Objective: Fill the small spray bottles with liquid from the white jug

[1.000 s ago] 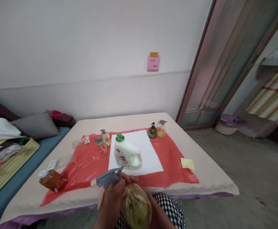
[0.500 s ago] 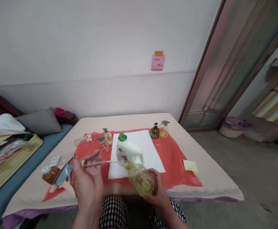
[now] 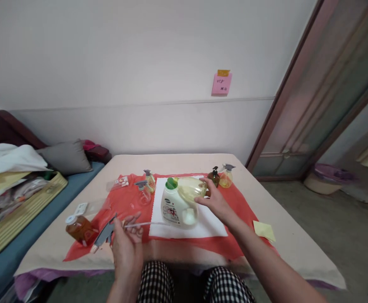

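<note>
Right hand (image 3: 213,202) carried yellow bottle (image 3: 191,189) forward, above white jug (image 3: 176,206)

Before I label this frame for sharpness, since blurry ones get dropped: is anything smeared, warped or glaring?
Head view: light is soft and even, no harsh glare; the right hand and its clear yellowish bottle look slightly smeared; the door frame leans from wide-lens distortion; the white jug and left hand read fairly sharp.

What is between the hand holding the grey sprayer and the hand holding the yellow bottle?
The white jug with a green cap stands between the left hand and right hand, in the head view.
</note>
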A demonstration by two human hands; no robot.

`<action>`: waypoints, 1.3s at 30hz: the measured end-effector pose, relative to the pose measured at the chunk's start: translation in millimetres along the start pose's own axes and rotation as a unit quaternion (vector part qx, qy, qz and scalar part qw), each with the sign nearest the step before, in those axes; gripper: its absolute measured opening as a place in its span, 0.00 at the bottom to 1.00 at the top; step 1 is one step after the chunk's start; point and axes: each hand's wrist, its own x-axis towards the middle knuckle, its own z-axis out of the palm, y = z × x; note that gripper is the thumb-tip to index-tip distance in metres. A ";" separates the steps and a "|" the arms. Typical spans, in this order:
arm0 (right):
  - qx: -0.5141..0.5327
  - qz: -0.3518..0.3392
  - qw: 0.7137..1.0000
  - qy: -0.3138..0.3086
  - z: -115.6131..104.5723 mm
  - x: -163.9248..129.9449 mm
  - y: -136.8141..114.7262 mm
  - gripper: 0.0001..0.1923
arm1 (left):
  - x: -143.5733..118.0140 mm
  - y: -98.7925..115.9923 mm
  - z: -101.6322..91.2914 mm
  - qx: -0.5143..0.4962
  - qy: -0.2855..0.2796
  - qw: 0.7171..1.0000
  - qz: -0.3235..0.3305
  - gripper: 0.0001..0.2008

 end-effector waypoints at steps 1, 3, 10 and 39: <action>-0.030 -0.007 0.999 -0.012 -2.1 4.7 -3.4 0.37 | 0.6 -1.3 -0.3 -0.001 -0.002 1.000 -0.003 0.18; -0.091 -0.031 0.995 -0.030 -5.8 13.1 -10.4 0.36 | 2.6 -4.5 -1.5 0.002 -0.004 1.000 -0.009 0.17; -0.195 -0.083 0.976 -0.037 -5.6 37.8 -46.3 0.43 | 7.8 -17.5 -12.2 0.058 -0.018 0.998 -0.033 0.18; -0.200 -0.137 0.970 -0.013 23.4 55.3 -70.3 0.37 | 7.1 -15.9 -21.8 0.052 -0.047 0.996 -0.059 0.20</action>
